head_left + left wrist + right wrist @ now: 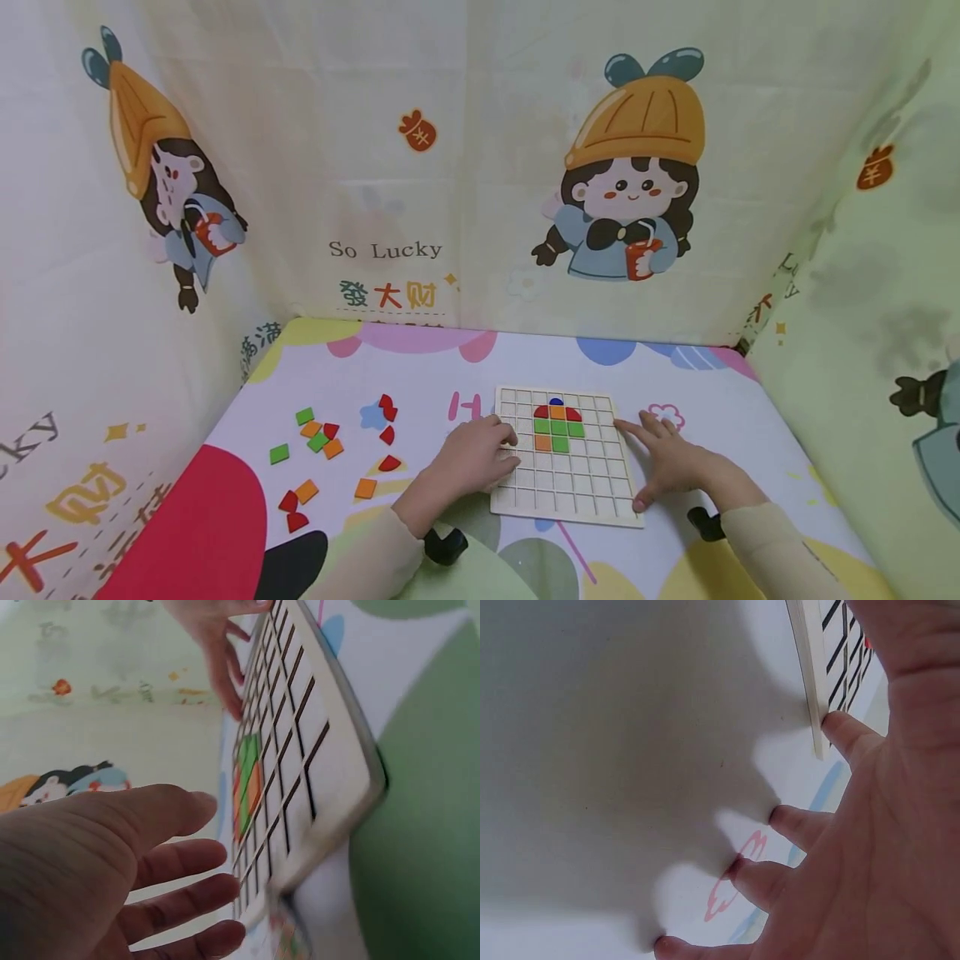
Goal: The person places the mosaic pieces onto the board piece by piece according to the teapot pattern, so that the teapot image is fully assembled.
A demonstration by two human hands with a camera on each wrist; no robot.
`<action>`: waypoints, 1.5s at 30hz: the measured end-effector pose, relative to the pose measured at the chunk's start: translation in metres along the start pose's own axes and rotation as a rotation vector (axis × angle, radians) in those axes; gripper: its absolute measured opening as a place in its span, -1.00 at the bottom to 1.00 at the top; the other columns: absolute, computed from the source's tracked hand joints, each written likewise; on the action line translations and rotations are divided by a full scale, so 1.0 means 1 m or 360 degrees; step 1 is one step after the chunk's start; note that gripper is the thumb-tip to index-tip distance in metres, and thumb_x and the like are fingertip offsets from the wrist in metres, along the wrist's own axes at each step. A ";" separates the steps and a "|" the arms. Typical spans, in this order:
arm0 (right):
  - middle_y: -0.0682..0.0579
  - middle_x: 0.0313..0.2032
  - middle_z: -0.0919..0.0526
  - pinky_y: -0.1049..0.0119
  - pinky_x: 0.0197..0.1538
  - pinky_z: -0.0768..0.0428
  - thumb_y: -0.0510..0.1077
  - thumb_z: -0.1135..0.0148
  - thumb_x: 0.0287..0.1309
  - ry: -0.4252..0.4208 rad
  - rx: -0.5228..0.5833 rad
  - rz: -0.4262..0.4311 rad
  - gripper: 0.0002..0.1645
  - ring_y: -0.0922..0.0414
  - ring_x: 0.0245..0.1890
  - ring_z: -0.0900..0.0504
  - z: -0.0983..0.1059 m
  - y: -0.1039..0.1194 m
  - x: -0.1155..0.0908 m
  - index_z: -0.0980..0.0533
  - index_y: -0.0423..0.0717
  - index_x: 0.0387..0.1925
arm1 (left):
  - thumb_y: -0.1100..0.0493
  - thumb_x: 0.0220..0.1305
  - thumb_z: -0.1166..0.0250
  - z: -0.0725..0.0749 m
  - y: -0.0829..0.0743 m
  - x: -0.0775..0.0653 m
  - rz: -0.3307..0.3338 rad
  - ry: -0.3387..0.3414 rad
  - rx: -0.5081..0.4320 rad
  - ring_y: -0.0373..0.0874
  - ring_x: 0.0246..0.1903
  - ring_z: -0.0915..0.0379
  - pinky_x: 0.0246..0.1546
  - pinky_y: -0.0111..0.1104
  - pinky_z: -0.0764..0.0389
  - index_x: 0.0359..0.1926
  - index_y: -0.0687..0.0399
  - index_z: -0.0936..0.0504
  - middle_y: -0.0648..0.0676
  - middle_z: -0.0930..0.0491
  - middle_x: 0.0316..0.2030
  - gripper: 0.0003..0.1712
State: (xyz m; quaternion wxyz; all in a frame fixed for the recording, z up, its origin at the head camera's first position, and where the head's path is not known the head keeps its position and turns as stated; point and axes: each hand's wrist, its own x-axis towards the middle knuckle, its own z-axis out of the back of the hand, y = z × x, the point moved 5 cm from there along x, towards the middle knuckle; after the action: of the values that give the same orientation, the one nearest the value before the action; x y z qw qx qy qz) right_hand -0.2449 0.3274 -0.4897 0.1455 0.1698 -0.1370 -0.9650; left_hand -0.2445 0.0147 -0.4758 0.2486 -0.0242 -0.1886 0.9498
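A pale wooden grid board (pixel 592 485) lies on the patterned table. In its upper middle cells sit a blue piece (pixel 556 402), red curved pieces (pixel 573 414), green squares (pixel 558 427) and an orange square (pixel 543 443). My left hand (pixel 468 457) is at the board's left edge, its fingers loosely bent and apart, with nothing between thumb and fingers in the left wrist view. Along the right edge my right hand (pixel 672 460) spreads its fingers. One fingertip (pixel 836 724) is right at the rim, while other fingertips rest on the tabletop.
Left of the board are loose green squares (pixel 279 454), orange squares (pixel 365 488) and red curved pieces (pixel 389 463), scattered in small groups. A printed cloth (pixel 495 167) hangs behind the table and at both sides.
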 end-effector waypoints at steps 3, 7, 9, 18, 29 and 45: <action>-0.57 0.50 0.02 -0.69 0.18 -0.17 0.32 -0.77 -0.54 -0.0005 0.0000 0.0004 0.58 -0.74 0.40 0.04 0.001 0.000 0.000 -0.16 -0.03 0.55 | -0.09 0.21 -0.45 0.015 0.017 -0.019 0.0061 0.0005 -0.0041 -0.25 -0.26 -0.51 -0.26 -0.36 -0.59 -0.05 -0.09 -0.74 -0.09 -0.65 -0.21 -0.67; -0.56 0.50 0.01 -0.69 0.17 -0.19 0.34 -0.76 -0.53 -0.0003 -0.0011 -0.0004 0.57 -0.71 0.41 0.03 0.002 0.001 0.000 -0.16 -0.01 0.55 | -0.06 0.20 -0.47 0.035 0.042 -0.045 0.0133 -0.0035 -0.0032 -0.17 -0.19 -0.57 -0.22 -0.30 -0.63 -0.06 -0.06 -0.75 -0.05 -0.69 -0.16 -0.67; -0.54 0.51 0.00 -0.68 0.18 -0.19 0.36 -0.74 -0.52 -0.0003 -0.0019 -0.0022 0.58 -0.69 0.42 0.03 0.002 0.001 -0.001 -0.16 0.00 0.56 | -0.03 0.21 -0.48 0.043 0.055 -0.057 0.0165 -0.0047 -0.0014 -0.13 -0.17 -0.58 -0.18 -0.23 -0.65 -0.07 -0.04 -0.75 -0.03 -0.69 -0.15 -0.69; -0.57 0.48 -0.06 -0.65 0.16 -0.26 0.34 -0.74 -0.52 -0.0039 -0.0032 -0.0043 0.57 -0.71 0.38 -0.03 0.002 0.005 -0.007 -0.20 -0.09 0.55 | 0.14 0.10 -0.53 0.062 0.099 -0.100 0.0394 0.0031 0.0034 -0.13 -0.23 -0.51 -0.23 -0.23 -0.62 -0.11 -0.03 -0.72 -0.03 -0.62 -0.19 -0.70; -0.61 0.43 -0.14 -0.60 0.15 -0.33 0.34 -0.75 -0.55 -0.0075 -0.0049 -0.0070 0.52 -0.67 0.37 -0.14 0.002 0.010 -0.009 -0.27 -0.11 0.51 | 0.25 -0.12 -0.62 0.063 0.124 -0.125 0.0514 0.0138 0.0123 -0.14 -0.29 -0.42 -0.26 -0.21 -0.63 -0.16 -0.02 -0.68 -0.02 -0.53 -0.28 -0.56; -0.60 0.43 -0.15 -0.54 0.14 -0.41 0.31 -0.73 -0.46 -0.0090 -0.0024 -0.0101 0.43 -0.62 0.37 -0.19 0.002 0.012 -0.016 -0.32 -0.10 0.49 | 0.20 -0.17 -0.66 0.057 0.134 -0.130 0.0560 0.0105 0.0105 -0.16 -0.37 -0.40 -0.30 -0.24 -0.59 -0.28 -0.06 -0.62 -0.06 -0.50 -0.39 -0.57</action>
State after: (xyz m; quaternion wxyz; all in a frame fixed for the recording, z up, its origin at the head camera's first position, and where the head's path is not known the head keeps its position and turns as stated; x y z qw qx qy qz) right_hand -0.2280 0.3221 -0.4794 0.1121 0.1455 -0.1283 -0.9746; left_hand -0.2003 -0.1754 -0.4788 0.0853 -0.0797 -0.1419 0.9830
